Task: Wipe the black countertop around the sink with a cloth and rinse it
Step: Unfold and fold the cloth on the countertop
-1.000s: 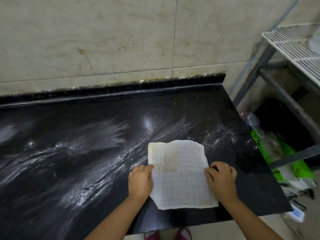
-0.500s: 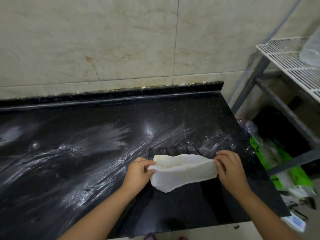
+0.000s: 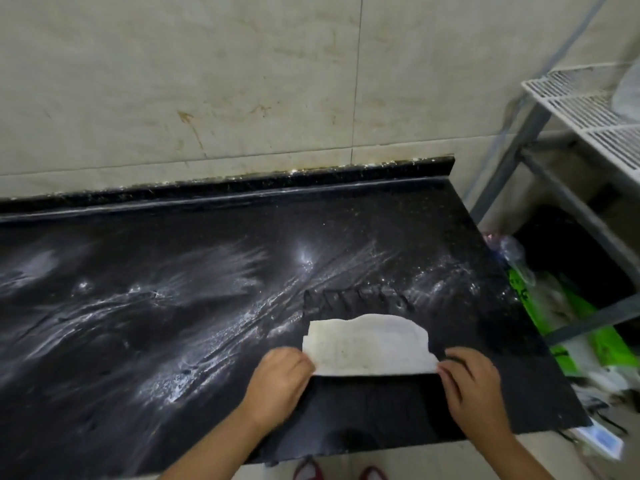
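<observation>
Both hands are reaching forward from the lower edge of the view over the near right part of the black countertop [image 3: 173,306]. The cloth [image 3: 367,344], pale and folded in half into a wide strip, is lying flat on the counter between them, with its folded edge nearest the person and its wavy free edges pointing toward the wall [image 3: 242,81].

The left hand [image 3: 280,386] is resting knuckles-up at the cloth's near left corner, fingers curled under and pinching that corner; the forearm is angling in from the lower left. The right hand [image 3: 474,386] is sitting at the near right corner, fingers bent and gripping the cloth's edge, with the forearm coming in from the lower right. The two hands are well apart, holding the folded edge stretched taut between them.

The counter is showing white streaks and smears across its left and middle areas, and a row of short dark marks is lying just beyond the cloth. A raised black backsplash strip is running along the tiled wall. To the right of the counter a white wire rack [image 3: 588,109] is standing on a grey frame, with green and white bags [image 3: 568,327] lying below it. Red shoes [image 3: 308,471] are showing at the bottom edge.
</observation>
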`<state>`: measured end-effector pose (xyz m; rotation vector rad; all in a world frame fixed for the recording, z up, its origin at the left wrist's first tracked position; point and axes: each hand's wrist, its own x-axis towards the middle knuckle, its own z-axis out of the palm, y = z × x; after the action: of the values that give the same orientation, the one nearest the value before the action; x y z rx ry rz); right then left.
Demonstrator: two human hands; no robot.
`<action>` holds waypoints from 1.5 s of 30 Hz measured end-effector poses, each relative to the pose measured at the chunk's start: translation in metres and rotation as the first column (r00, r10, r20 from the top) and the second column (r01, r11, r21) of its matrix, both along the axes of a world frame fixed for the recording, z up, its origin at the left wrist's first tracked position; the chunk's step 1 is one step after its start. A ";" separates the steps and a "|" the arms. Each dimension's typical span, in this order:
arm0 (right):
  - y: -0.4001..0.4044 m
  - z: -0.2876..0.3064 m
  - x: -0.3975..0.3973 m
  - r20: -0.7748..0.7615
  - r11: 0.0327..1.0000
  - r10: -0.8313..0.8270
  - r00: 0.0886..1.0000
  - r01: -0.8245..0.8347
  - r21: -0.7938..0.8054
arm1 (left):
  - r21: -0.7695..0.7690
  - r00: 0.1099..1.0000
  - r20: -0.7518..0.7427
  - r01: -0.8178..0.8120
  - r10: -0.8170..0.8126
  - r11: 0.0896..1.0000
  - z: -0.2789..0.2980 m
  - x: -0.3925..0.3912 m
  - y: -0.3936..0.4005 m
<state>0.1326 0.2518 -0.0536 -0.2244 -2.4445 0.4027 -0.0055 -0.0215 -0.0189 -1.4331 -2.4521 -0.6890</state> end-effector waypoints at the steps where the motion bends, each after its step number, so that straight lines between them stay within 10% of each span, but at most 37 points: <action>1: -0.001 -0.015 0.012 0.038 1.000 0.005 0.999 -0.006 0.012 | -0.071 0.999 0.008 0.043 -0.043 0.997 -0.009 0.010 -0.003; 11: -0.017 -0.008 0.010 0.193 0.983 0.049 0.980 -0.081 0.163 | -0.236 0.973 0.186 0.177 -0.134 0.956 0.002 -0.010 0.008; 21: -0.014 -0.006 0.015 0.151 0.985 0.063 0.987 -0.086 0.150 | -0.528 0.872 0.234 -0.258 0.431 0.809 0.004 -0.012 0.047; 28: 0.033 0.021 -0.014 0.121 0.976 -0.153 0.981 0.131 0.172 | -0.659 0.908 0.285 -0.048 0.308 0.751 0.018 0.003 0.047; 36: -0.015 0.026 0.012 0.353 0.900 -0.420 0.836 0.434 0.044 | -0.596 0.850 0.353 -0.119 0.392 0.794 0.021 0.002 0.092; 45: -0.052 0.039 -0.018 0.719 0.713 -0.321 0.617 0.657 -0.245 | -0.544 0.848 0.372 -0.131 0.378 0.829 0.005 0.005 0.133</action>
<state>0.1147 0.1995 -0.0148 -1.4852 -2.6825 0.7818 -0.0009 0.1118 -0.0135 -1.1096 -3.3284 -0.3702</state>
